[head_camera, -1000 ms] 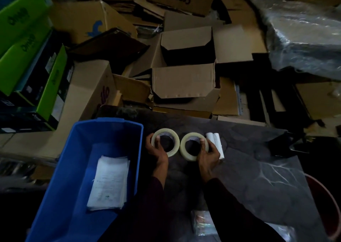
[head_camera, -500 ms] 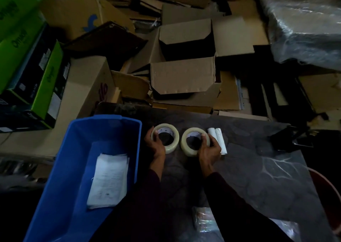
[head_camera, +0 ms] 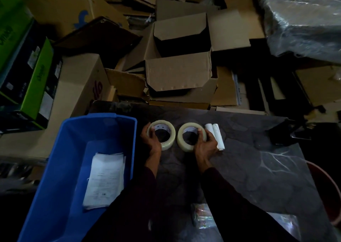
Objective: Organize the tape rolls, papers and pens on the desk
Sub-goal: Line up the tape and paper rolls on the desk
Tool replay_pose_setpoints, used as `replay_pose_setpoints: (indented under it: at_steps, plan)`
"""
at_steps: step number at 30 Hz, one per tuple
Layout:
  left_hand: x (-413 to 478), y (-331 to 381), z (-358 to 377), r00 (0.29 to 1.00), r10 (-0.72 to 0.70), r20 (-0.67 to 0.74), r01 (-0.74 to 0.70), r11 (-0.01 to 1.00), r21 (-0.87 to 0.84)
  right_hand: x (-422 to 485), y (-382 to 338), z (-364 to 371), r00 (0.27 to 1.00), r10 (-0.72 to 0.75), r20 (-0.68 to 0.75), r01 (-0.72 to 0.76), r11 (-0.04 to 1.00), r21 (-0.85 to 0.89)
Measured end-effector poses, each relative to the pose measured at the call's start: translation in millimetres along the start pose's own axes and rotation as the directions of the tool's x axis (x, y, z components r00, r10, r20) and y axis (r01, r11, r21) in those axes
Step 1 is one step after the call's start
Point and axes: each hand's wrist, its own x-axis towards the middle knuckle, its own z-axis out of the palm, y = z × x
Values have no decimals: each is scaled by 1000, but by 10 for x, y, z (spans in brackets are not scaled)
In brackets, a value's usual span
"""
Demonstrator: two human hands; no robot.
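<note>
Little has moved over the last second: the left hand [head_camera: 152, 143] still grips the left tape roll [head_camera: 162, 133] and the right hand [head_camera: 205, 145] the right tape roll [head_camera: 190, 136], both flat on the counter [head_camera: 258, 158], the small white rolls [head_camera: 215, 136] touching at 3 o'clock. Papers [head_camera: 105, 179] lie in the blue bin [head_camera: 73, 149] at 9 o'clock, so the tape lineup looks nearly set.

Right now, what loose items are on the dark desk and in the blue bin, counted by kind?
Tape rolls: 2, left roll and right roll
White paper rolls: 2
Paper stacks in the blue bin: 1
Clear plastic packets at the near edge: 1
Total: 6
</note>
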Motion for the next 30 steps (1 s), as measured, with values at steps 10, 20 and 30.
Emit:
replay_pose_setpoints:
  at_steps: [10,20,30]
  plan:
    - [45,-21,23,999,5,42,-4,1000,-4,-23,2,11,1000,-11,-25,10,1000,-10]
    - [-388,433,100,944,313,106,-313,950,-16,103,-113,-426,995,-84,-55,83,996,-29]
    - [-1157,390,1150,706,-343,620,168,931,324,755,165,-1016,988,25,156,2,985,-172]
